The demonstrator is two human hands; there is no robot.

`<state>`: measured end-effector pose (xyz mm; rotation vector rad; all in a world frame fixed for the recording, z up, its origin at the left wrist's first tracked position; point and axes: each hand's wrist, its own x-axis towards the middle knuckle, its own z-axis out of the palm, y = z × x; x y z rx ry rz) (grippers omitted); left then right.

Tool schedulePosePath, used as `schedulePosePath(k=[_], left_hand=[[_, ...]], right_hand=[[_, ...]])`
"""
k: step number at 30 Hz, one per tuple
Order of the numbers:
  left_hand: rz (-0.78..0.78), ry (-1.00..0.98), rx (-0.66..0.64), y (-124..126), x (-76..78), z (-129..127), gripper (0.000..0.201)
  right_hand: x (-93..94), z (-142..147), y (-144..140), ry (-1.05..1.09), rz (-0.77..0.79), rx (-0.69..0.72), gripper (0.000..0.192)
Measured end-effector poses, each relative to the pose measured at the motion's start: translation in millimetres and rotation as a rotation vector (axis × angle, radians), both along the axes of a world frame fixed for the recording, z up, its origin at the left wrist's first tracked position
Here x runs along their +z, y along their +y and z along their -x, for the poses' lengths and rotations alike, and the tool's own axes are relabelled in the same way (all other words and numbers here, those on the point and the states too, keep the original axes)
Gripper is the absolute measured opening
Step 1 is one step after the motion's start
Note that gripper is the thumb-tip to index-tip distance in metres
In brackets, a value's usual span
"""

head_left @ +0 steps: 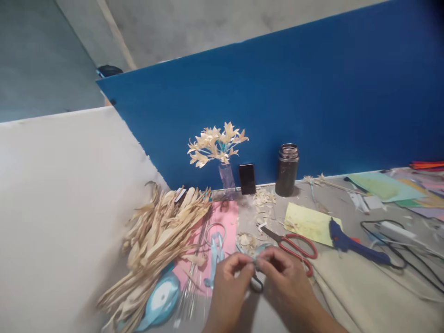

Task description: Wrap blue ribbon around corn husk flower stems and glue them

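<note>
Two hands, left hand (231, 277) and right hand (282, 273), pinch one small pale piece (255, 262) together near the table's (347, 296) front edge, beside the red scissors (294, 247). Best kept pinched lightly, fingertips close, so nothing crumples.

red scissors (294, 247) and a glue gun (354, 245) crowd the right; husk pile (156, 245) blocks left.
</note>
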<state>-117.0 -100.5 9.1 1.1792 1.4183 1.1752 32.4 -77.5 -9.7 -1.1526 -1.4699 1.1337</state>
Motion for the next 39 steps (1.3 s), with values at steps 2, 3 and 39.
schedulePosePath(k=[2,3,39], left_hand=[[0.039,-0.061,-0.087,-8.4,-14.1,-0.2,0.026],[0.048,-0.083,-0.110,-11.7,-22.8,1.5,0.031],[0.325,-0.224,-0.108,-25.1,-35.3,-41.0,0.030]], right_hand=[[1.8,-2.2,-2.6,0.007,0.023,0.031,0.024],[-0.1,-4.2,-4.8,0.002,0.040,0.057,0.024],[-25.6,-24.7,-10.3,0.402,0.385,-0.031,0.039]])
